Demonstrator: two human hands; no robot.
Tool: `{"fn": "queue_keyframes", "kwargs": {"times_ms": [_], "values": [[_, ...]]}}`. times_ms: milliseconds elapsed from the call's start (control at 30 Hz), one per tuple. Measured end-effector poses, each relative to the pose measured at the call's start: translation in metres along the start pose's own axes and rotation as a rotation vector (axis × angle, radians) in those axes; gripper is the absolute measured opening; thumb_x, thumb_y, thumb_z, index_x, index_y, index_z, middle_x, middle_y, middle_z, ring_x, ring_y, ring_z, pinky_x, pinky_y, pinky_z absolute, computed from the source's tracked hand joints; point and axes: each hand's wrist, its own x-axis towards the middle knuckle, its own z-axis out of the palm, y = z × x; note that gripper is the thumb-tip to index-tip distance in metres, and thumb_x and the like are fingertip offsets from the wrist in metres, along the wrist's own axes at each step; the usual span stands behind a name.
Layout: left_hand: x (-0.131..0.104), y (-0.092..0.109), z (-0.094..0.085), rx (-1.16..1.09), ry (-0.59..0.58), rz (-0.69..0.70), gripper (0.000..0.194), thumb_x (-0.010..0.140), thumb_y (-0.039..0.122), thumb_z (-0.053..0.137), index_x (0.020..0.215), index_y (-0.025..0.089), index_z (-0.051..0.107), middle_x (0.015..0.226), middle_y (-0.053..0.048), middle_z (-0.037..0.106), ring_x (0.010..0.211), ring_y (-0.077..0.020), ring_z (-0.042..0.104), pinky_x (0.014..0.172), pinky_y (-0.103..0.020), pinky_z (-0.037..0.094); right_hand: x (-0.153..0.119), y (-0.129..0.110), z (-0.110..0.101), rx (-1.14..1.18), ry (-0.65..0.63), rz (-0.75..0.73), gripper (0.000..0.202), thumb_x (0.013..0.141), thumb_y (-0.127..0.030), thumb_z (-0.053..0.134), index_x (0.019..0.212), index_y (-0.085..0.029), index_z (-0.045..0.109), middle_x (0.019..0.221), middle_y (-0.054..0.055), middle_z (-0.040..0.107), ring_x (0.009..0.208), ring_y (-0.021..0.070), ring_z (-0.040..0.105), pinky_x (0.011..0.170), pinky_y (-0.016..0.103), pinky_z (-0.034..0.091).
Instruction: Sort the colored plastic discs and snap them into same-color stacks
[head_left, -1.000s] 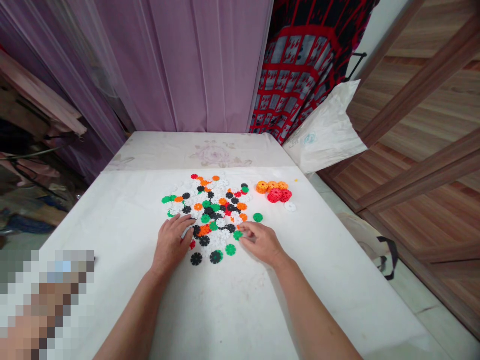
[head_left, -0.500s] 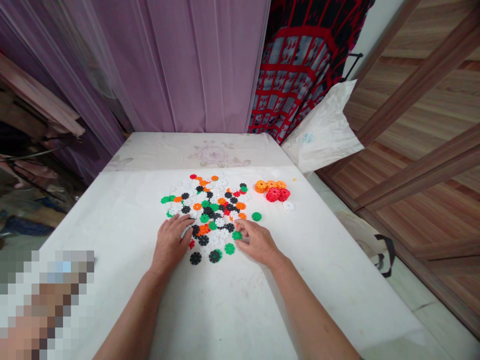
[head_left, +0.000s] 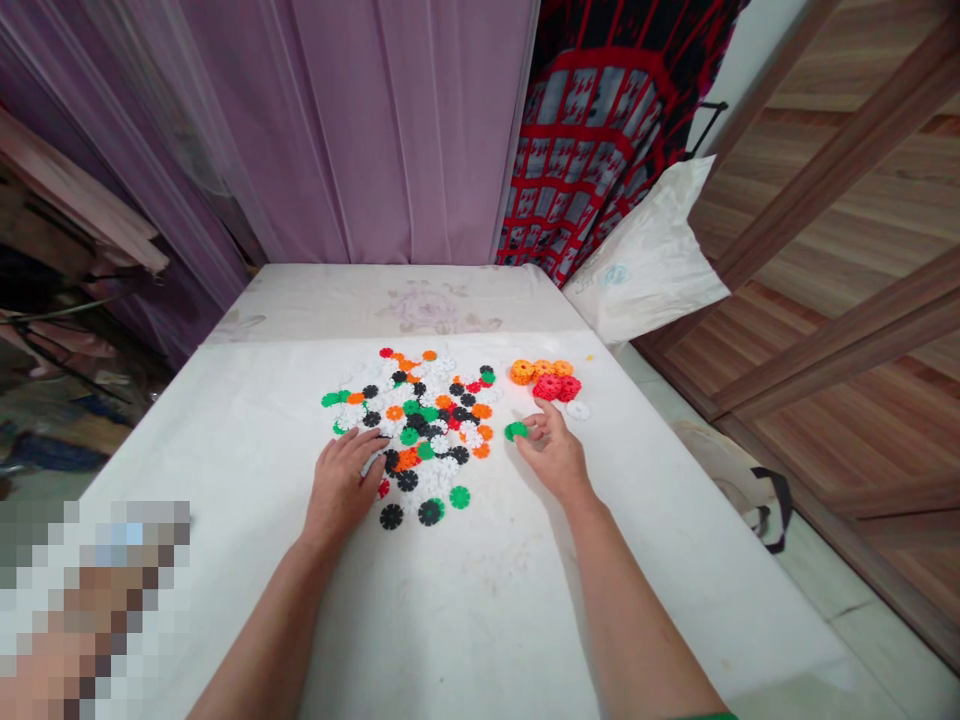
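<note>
A loose heap of notched plastic snowflake discs (head_left: 417, 422) in white, black, green, orange and red is spread over the white-covered table (head_left: 442, 620). My left hand (head_left: 346, 480) rests at the heap's near left edge, palm down with its fingers apart, touching the outer discs. To the right of the heap, my right hand (head_left: 553, 455) pinches a green snowflake disc (head_left: 514, 431) low over the tabletop, where another green one lay. Just beyond it are orange discs (head_left: 541, 371) in stacks, red discs (head_left: 553, 387) in stacks and a white disc (head_left: 578, 411).
A white plastic bag (head_left: 645, 265) stands against the table's far right edge. Purple curtains (head_left: 390, 130) hang behind the table. Wooden doors (head_left: 840, 300) line the right side, with a bag with dark handles (head_left: 739, 480) on the floor.
My right hand has moved right and away from me, carrying a green disc from the heap's edge to the spot of the separate green disc. My left hand has stayed put.
</note>
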Motion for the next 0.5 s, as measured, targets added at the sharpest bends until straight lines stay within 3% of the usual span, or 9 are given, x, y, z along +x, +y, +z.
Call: {"fn": "queue_keyframes", "kwargs": {"times_ms": [500], "values": [[0.0002,0.0019,-0.0023,-0.002,-0.034,-0.021,0.037,0.096,0.039,0.043,0.115,0.027,0.073,0.131,-0.006,0.070,0.132,-0.0314,0.056,0.111,-0.057,0.042,0.0004,0.0018,0.0087,-0.063,-0.002,0.032,0.062,0.072,-0.032,0.063,0.134,-0.025,0.055,0.096,0.000,0.073,0.076,0.0176,0.064,0.076,0.033,0.053]]}}
